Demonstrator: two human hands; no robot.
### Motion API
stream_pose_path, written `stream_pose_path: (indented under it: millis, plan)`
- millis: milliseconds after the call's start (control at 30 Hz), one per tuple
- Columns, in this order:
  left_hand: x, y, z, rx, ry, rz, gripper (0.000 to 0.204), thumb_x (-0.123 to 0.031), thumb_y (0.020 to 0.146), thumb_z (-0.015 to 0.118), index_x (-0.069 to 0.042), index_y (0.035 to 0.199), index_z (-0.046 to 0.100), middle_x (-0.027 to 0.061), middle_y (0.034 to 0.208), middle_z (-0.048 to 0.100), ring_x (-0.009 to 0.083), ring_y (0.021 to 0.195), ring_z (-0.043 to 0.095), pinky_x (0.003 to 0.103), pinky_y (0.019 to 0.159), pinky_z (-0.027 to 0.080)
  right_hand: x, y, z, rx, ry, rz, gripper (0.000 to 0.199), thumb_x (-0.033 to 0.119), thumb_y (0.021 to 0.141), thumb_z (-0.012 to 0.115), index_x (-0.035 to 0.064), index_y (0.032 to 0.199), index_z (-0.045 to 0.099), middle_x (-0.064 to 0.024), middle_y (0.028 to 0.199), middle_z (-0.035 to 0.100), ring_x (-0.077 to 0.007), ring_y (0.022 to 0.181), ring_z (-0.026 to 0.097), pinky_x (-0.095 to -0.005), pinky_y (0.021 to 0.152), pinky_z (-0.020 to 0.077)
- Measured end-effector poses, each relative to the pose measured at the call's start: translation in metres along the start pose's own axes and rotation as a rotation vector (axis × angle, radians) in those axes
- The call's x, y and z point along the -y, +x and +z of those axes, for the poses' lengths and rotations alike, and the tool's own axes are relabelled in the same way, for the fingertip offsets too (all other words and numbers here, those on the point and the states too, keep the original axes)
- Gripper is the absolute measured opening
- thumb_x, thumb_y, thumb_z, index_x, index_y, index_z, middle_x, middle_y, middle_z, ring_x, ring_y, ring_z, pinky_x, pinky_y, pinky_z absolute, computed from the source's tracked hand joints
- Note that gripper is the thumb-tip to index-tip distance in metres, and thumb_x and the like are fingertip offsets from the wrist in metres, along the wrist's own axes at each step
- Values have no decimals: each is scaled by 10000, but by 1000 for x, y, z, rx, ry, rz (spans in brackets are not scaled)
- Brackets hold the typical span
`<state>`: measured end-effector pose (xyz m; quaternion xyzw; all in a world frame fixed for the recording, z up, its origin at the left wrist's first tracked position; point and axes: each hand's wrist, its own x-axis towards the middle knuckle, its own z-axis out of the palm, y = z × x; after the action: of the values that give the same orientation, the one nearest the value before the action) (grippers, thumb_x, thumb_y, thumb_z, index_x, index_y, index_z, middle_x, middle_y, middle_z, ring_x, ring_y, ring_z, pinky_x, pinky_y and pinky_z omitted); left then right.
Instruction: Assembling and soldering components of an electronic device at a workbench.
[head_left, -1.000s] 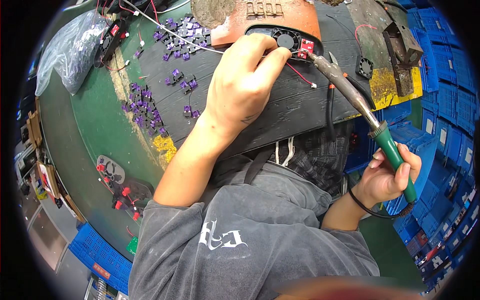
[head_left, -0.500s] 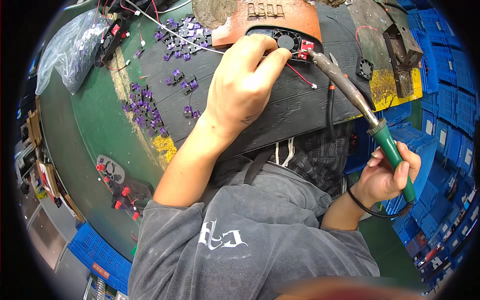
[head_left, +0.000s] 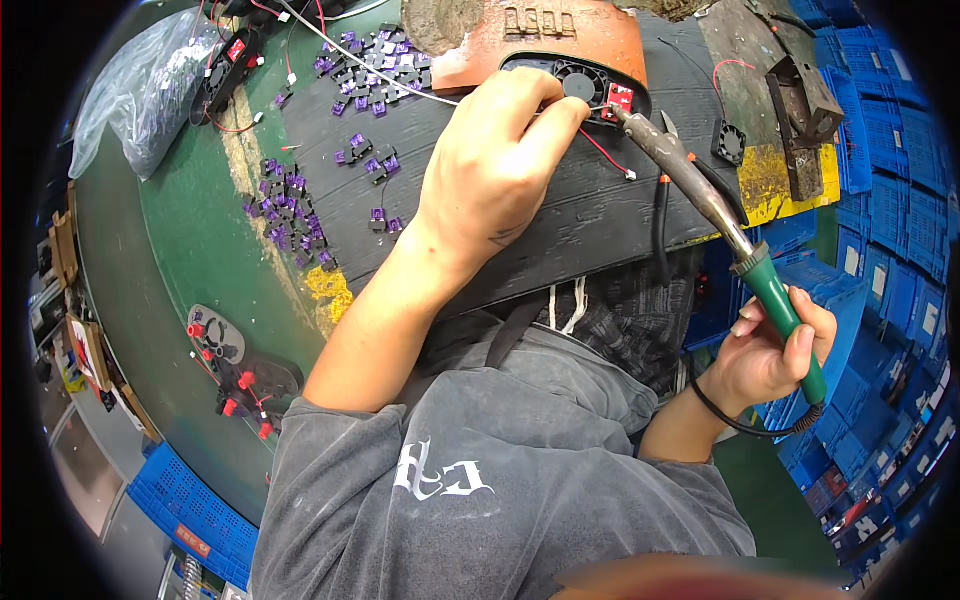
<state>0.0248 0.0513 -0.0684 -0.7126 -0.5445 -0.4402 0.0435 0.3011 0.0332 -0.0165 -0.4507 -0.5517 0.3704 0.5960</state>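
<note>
My right hand (head_left: 765, 355) grips the green handle of a soldering iron (head_left: 690, 185). The iron slants up and left, its tip at a small red circuit board (head_left: 619, 98). That board sits beside a black fan (head_left: 577, 88) in a dark oval housing (head_left: 638, 76). Over the housing's left end, my left hand (head_left: 495, 150) is closed with thumb and forefinger pinched. A thin grey strand of solder wire (head_left: 375, 73) runs into it from the upper left; the fingers partly hide its end. A red lead with a white plug (head_left: 630, 175) hangs from the housing.
Purple-and-black switches (head_left: 375, 70) lie in piles at left. Black-handled pliers (head_left: 662, 200) and a loose fan (head_left: 730, 140) lie right of the housing. A metal stand (head_left: 805, 110) is at the right edge, blue crates (head_left: 880, 210) beyond. A clear bag (head_left: 140, 100) lies far left.
The view has shifted slightly, moving the bench items a little to the right. Both hands keep their hold, and the iron's tip stays at the red board.
</note>
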Motion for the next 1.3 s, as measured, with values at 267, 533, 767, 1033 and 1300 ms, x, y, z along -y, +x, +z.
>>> stream_pose_path:
  millis: [267, 533, 767, 1033, 1300]
  plan:
    - [-1, 1, 0, 8, 10, -8, 235, 69, 709, 717, 0, 932, 693, 107, 893, 596, 275, 830, 624, 345, 739, 514, 0, 3, 6, -29, -5, -13, 388, 343, 902, 579, -35, 986, 604, -181, 823, 629, -180, 508, 585, -218, 393, 440]
    - [4, 1, 6, -20, 20, 59, 190, -23, 737, 643, -2, 926, 656, 92, 877, 576, 255, 797, 605, 337, 700, 509, 0, 4, 4, -66, -1, -7, 406, 350, 884, 612, -45, 982, 602, -186, 783, 629, -174, 482, 587, -219, 378, 446]
    - [-1, 3, 3, 3, -12, 3, 253, 91, 706, 694, -17, 935, 703, 84, 898, 573, 235, 813, 605, 321, 709, 506, -1, 2, -1, -2, 11, -2, 363, 325, 918, 554, -23, 1004, 611, -188, 901, 644, -185, 559, 588, -213, 419, 433]
    - [-1, 4, 5, -2, -4, 0, 250, 98, 701, 699, -11, 925, 709, 86, 925, 556, 223, 817, 580, 315, 698, 497, -2, 2, -3, -9, 18, 1, 370, 331, 917, 556, -24, 1008, 611, -190, 901, 646, -187, 562, 591, -214, 418, 433]
    - [2, 4, 2, -31, 26, -1, 234, 70, 704, 694, -6, 926, 697, 96, 936, 553, 243, 830, 583, 323, 712, 502, -3, 1, -1, -76, 24, 15, 400, 346, 892, 612, -43, 985, 607, -194, 809, 628, -178, 494, 597, -221, 383, 455]
